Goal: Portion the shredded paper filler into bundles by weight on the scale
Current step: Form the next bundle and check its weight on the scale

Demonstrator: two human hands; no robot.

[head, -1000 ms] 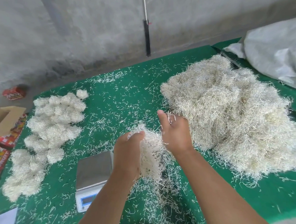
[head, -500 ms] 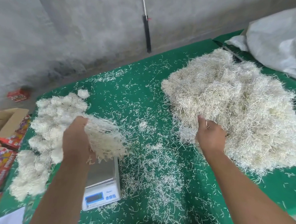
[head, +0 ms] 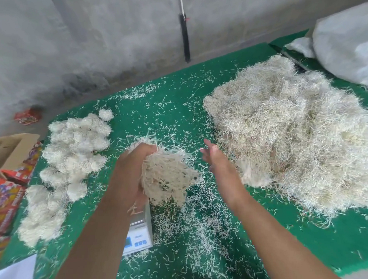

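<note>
My left hand (head: 131, 170) grips a clump of shredded paper filler (head: 165, 177) and holds it in the air above the small digital scale (head: 139, 235), which my forearm mostly hides. My right hand (head: 217, 160) hovers beside the clump with fingers straight and nothing in it, just left of the big loose heap of filler (head: 297, 133). A group of several rounded filler bundles (head: 69, 160) lies on the green mat at the left.
Loose shreds litter the green mat (head: 159, 107). Cardboard and colourful printed boxes (head: 1, 195) sit off the left edge. A grey sack (head: 357, 40) lies at the back right. A concrete wall with a leaning black-handled pole (head: 185, 36) stands behind.
My left hand has carried its clump right, from beside the bundles to above the scale. My right hand has left the big heap and moved left toward the clump.
</note>
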